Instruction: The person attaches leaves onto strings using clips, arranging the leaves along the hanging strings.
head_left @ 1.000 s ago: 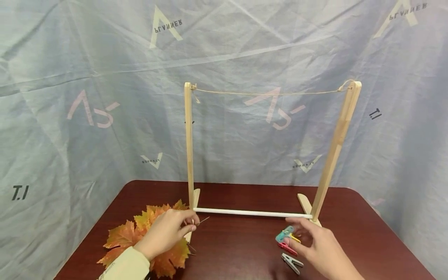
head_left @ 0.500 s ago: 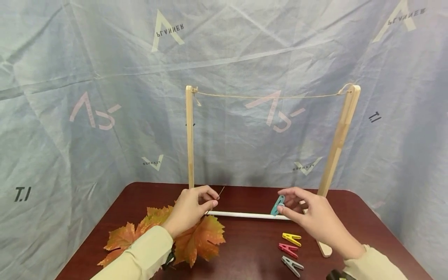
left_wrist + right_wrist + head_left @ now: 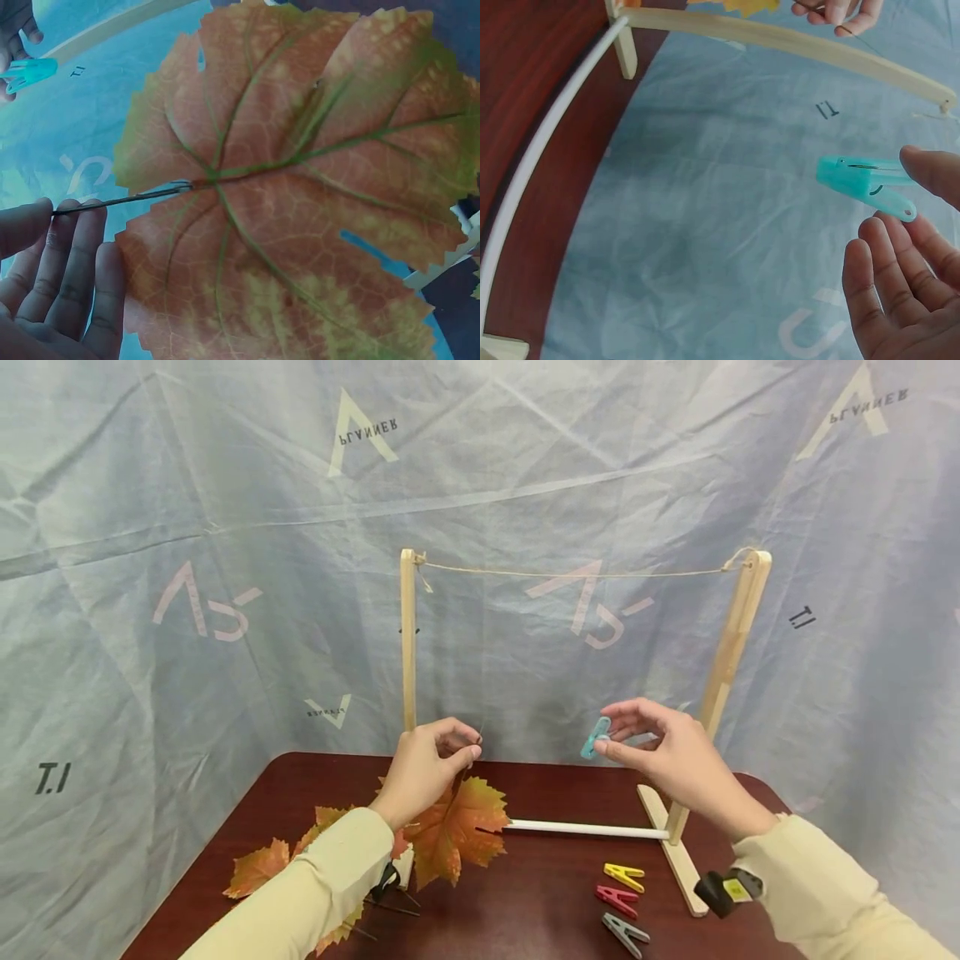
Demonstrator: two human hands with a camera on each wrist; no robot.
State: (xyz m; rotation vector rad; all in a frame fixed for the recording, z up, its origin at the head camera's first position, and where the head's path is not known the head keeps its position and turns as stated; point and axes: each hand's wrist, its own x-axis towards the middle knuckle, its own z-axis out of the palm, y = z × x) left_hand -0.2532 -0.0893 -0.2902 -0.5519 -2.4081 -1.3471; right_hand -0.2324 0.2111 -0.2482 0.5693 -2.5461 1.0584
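Observation:
An orange and yellow-green artificial maple leaf hangs by its thin stem from my left hand. In the left wrist view, thumb and fingertips pinch the end of that stem, and the leaf spreads across most of the picture. My right hand holds a turquoise clothespin by its handles between thumb and fingers. The right wrist view has the clothespin with its nose pointing away from the palm. Both hands are raised above the table, below the twine of a wooden frame.
The frame's right post and left post rise from the table, joined low down by a white rod. Yellow, red and grey clothespins lie at front right. More leaves lie at left.
My left hand has lifted the leaf by its stem off the pile, up and to the right. The right hand has raised the turquoise clothespin from beside the other clothespins.

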